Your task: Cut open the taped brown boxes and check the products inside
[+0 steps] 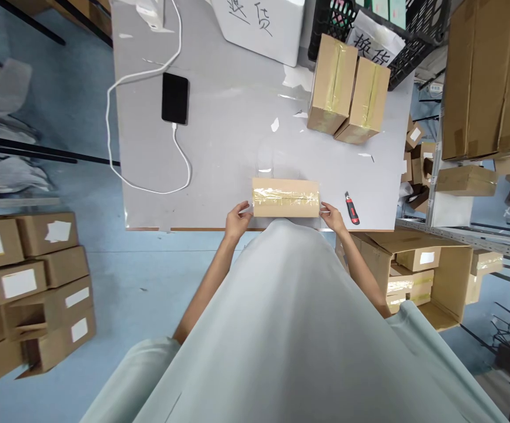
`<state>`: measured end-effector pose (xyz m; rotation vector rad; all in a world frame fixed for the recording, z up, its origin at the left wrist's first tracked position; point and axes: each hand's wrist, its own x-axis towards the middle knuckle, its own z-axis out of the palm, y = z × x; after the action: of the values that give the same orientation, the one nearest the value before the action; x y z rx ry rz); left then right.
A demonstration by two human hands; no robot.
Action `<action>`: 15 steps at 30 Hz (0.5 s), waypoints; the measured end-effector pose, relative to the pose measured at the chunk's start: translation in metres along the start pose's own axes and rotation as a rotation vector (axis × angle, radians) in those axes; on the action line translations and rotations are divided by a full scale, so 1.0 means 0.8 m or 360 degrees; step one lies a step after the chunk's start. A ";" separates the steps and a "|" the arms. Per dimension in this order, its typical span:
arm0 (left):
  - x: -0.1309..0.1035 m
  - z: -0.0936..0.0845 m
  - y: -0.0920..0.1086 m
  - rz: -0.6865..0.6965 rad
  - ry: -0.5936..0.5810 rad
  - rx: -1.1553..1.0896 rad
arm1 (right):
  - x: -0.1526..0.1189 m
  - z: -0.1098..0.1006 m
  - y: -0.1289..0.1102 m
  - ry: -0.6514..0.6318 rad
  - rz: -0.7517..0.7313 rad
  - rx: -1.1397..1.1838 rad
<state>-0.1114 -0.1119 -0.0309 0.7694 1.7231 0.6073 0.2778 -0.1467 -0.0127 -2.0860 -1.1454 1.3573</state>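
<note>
A cardboard box (285,198) with shiny clear tape along its top lies lengthwise at the front edge of the grey table (228,147). At its left end is my left hand (238,220), its fingertips against the box's side. My right hand (332,217) is at the right end, fingertips by the corner. Both hands hold the box between them. Just right of my right hand lies a red and black utility knife (352,208). The underside of the box is hidden.
Two taped boxes (332,82) stand at the back right beside a black crate (418,41) and a white bin (261,26). A phone (175,98) with a white cable lies left. An open carton (451,282) stands right, below the table edge.
</note>
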 end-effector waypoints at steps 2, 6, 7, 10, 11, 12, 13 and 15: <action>-0.004 0.004 -0.004 -0.0017 -0.0043 0.0004 | -0.004 0.010 0.005 -0.0073 -0.0003 0.0016; -0.009 0.020 0.002 0.0091 -0.0207 -0.0067 | -0.004 0.037 -0.003 -0.0221 0.0002 0.0125; -0.010 0.025 0.006 0.0130 -0.0230 -0.0072 | -0.002 0.043 -0.006 -0.0222 0.0008 0.0149; -0.011 0.033 0.014 0.0180 -0.0222 -0.0038 | 0.002 0.052 -0.016 -0.0191 0.0021 0.0184; -0.011 0.034 0.016 0.0180 -0.0212 -0.0026 | 0.003 0.052 -0.018 -0.0185 0.0019 0.0187; -0.011 0.034 0.018 0.0174 -0.0205 -0.0019 | 0.002 0.050 -0.020 -0.0184 0.0015 0.0193; -0.010 0.034 0.019 0.0168 -0.0201 -0.0019 | 0.001 0.045 -0.022 -0.0186 0.0010 0.0199; -0.009 0.031 0.022 0.0178 -0.0200 -0.0028 | -0.004 0.032 -0.026 -0.0192 -0.0005 0.0211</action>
<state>-0.0828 -0.1053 -0.0205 0.8779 1.5658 0.6354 0.2458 -0.1393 -0.0081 -1.9312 -1.0737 1.5322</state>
